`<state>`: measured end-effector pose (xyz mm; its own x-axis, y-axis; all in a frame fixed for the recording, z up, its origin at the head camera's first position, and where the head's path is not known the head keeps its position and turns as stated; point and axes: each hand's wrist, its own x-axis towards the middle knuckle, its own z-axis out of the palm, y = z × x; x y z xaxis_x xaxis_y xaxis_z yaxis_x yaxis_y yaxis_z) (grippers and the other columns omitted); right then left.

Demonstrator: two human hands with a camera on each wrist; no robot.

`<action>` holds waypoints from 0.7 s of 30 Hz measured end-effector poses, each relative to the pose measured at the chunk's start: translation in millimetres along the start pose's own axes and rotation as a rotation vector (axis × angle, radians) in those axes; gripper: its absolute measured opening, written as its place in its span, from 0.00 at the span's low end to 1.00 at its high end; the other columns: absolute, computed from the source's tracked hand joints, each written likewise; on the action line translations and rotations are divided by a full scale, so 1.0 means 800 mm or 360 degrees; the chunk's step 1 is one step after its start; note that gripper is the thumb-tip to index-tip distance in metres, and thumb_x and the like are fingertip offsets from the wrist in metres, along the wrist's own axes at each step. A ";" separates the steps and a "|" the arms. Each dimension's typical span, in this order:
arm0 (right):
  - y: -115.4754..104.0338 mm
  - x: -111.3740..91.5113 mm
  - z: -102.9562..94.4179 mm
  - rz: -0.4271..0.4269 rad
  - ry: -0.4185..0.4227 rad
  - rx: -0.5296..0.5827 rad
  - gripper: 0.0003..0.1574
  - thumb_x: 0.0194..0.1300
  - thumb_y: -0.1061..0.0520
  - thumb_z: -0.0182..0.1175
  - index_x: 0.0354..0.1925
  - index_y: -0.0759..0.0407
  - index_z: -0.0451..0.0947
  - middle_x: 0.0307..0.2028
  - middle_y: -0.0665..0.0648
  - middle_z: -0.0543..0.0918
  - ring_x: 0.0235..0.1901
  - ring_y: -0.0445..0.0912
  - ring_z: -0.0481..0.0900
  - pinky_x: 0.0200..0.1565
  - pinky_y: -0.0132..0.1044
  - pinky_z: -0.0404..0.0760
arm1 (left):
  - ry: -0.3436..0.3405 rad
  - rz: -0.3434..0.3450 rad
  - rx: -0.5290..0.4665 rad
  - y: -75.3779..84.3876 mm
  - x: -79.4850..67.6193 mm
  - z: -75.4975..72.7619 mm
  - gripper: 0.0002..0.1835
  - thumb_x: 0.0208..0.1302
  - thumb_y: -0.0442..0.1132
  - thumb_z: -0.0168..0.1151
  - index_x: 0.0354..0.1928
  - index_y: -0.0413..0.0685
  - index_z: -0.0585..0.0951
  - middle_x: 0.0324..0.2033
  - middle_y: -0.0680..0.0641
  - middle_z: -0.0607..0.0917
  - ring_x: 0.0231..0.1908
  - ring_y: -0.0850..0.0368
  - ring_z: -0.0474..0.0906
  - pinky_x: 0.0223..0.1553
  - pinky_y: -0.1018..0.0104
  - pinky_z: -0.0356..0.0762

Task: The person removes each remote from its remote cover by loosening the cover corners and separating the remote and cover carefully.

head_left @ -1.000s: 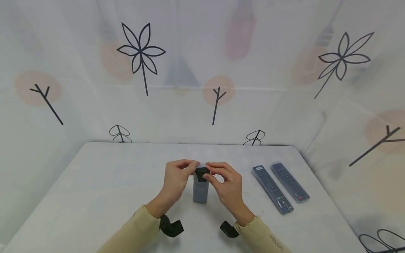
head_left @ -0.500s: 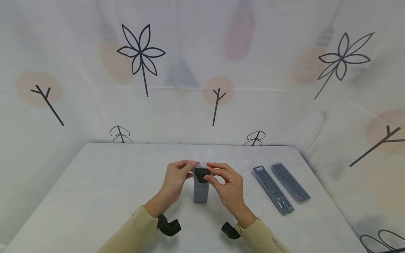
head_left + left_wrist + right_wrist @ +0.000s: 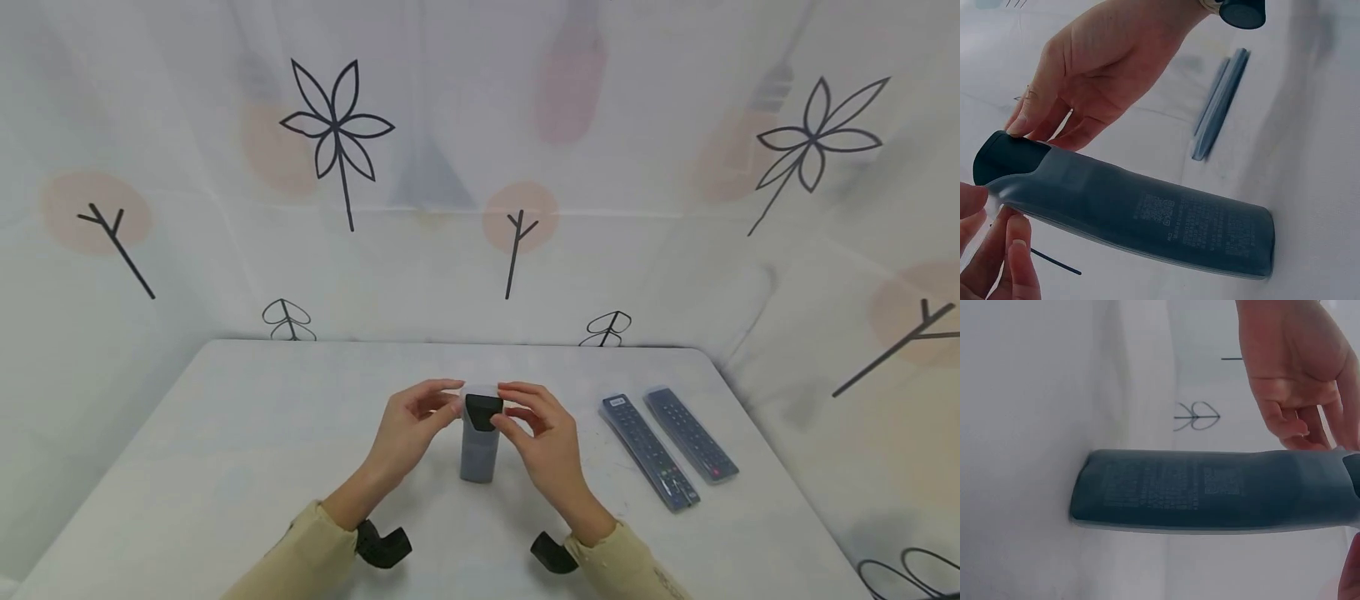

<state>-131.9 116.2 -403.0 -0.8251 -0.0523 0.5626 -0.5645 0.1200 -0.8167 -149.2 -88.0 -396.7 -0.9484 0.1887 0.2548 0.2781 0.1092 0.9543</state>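
Remote control in a translucent sleeve, standing nearly upright on one end on the desk, directly below the grip of the right hand. Long axis running down from that grip to the desk, top leaning very slightly right. Pinching the dark upper end with the right hand, thumb on the near face, fingertips along the right edge; clearly the nearer of the two hands to that end. Just left of the grip, across the mouth of the sleeve: the left hand, thumb and index finger apart, tips at the left edge; cannot tell a light pinch of the film from a mere touch. By judgement, any pull on the sleeve best kept along that near-upright axis, away from the right grip. Well right of the grip, lying side by side: a remote with a white label and a remote with a red button.

Compared with half a second ago: left thumb lower and parted from the index finger, left wrist farther out to the left; dark end a touch farther right; right hand little changed, lower end in the same spot.
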 end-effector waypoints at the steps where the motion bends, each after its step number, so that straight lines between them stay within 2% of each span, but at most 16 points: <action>1: -0.001 0.000 -0.001 0.0020 -0.0008 -0.0001 0.22 0.58 0.68 0.70 0.52 0.64 0.82 0.53 0.60 0.80 0.53 0.48 0.78 0.52 0.35 0.80 | -0.0001 0.0005 -0.0003 0.001 -0.001 0.000 0.14 0.68 0.37 0.65 0.55 0.48 0.84 0.38 0.49 0.88 0.41 0.54 0.84 0.44 0.64 0.81; 8: -0.002 0.000 -0.008 0.0216 -0.0079 0.0057 0.16 0.62 0.66 0.68 0.50 0.65 0.84 0.54 0.59 0.80 0.52 0.49 0.80 0.51 0.37 0.80 | 0.0002 -0.0027 -0.0021 0.004 -0.001 -0.003 0.12 0.64 0.36 0.69 0.50 0.48 0.87 0.37 0.48 0.88 0.38 0.45 0.84 0.36 0.65 0.80; 15: -0.005 0.005 -0.017 0.0470 -0.0213 0.0072 0.16 0.64 0.68 0.64 0.51 0.65 0.84 0.50 0.59 0.84 0.51 0.49 0.82 0.51 0.37 0.80 | -0.0014 -0.0035 -0.0066 0.006 0.000 -0.004 0.15 0.59 0.31 0.71 0.49 0.45 0.87 0.36 0.46 0.87 0.39 0.51 0.82 0.42 0.64 0.82; 21: -0.007 0.010 -0.018 0.0627 -0.0170 0.0077 0.16 0.63 0.72 0.63 0.49 0.66 0.85 0.45 0.60 0.85 0.44 0.48 0.84 0.47 0.35 0.82 | -0.0066 -0.0022 -0.0072 0.008 0.000 -0.006 0.16 0.61 0.31 0.70 0.52 0.43 0.86 0.40 0.46 0.87 0.38 0.52 0.83 0.42 0.65 0.82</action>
<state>-134.5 129.1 -392.0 -0.9748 -0.1148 0.1912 -0.2033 0.1048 -0.9735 -148.1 -91.8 -390.2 -0.9448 0.2278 0.2357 0.2569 0.0679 0.9640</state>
